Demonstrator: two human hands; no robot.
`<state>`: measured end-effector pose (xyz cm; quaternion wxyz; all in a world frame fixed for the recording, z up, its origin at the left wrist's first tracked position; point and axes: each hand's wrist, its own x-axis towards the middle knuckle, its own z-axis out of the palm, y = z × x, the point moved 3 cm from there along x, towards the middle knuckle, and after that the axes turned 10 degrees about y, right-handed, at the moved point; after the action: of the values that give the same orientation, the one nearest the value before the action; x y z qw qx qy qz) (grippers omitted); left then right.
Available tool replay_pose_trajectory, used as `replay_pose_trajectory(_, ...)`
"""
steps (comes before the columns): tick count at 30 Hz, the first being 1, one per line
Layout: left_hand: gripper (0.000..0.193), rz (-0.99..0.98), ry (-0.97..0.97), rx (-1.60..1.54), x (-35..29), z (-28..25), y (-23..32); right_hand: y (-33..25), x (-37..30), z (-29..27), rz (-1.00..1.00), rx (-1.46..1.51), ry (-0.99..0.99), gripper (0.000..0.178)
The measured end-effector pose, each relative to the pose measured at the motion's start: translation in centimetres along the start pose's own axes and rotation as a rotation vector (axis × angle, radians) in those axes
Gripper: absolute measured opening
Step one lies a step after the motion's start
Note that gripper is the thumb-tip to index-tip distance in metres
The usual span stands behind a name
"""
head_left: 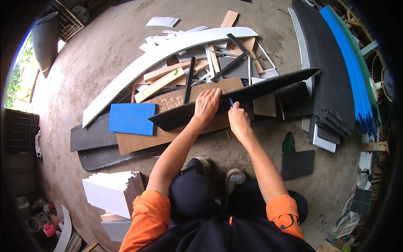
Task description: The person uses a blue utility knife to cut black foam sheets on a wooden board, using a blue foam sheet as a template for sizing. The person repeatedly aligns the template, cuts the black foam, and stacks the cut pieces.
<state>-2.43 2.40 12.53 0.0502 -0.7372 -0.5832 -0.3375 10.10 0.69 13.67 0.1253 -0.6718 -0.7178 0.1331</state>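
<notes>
A long black foam strip (260, 90) lies slantwise across a brown board (138, 142) in front of me. My left hand (207, 104) is closed over its middle, fingers bent at the far edge and holding it. Just to the right, my right hand (240, 120) grips a slim blue tool (231, 101), its tip against the strip. Most of that tool is inside my fist, so whether it is a cutter or a pen cannot be told. A blue foam rectangle (132, 119) rests on the board, near the strip's left end.
Beyond the strip is a heap of offcuts (166, 80), with a long curved white strip (168, 52) across it. Black foam sheets (325, 71) and blue sheets (346, 63) are stacked at right. White blocks (107, 193) stand near left; a dark piece (297, 164) lies on the floor.
</notes>
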Motion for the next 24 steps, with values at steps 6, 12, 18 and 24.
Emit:
replay_pose_trajectory(6,0.023,-0.008,-0.002,-0.013,0.2,-0.2,0.0,0.0,0.4,0.3,-0.017,-0.004,-0.016,0.019)
replay_pose_trajectory(12,0.019,-0.043,-0.152,0.03,0.4,0.5,0.0,0.0,-1.2,-0.5,0.032,0.073,-0.034,0.022)
replay_pose_trajectory(18,0.019,-0.011,-0.146,-0.023,0.3,0.4,-0.1,0.0,-2.4,-1.1,0.042,-0.005,-0.044,0.021)
replay_pose_trajectory(24,0.014,0.01,-0.174,-0.022,-0.1,0.3,-0.1,-0.3,-1.6,-0.3,0.072,0.025,-0.035,0.02)
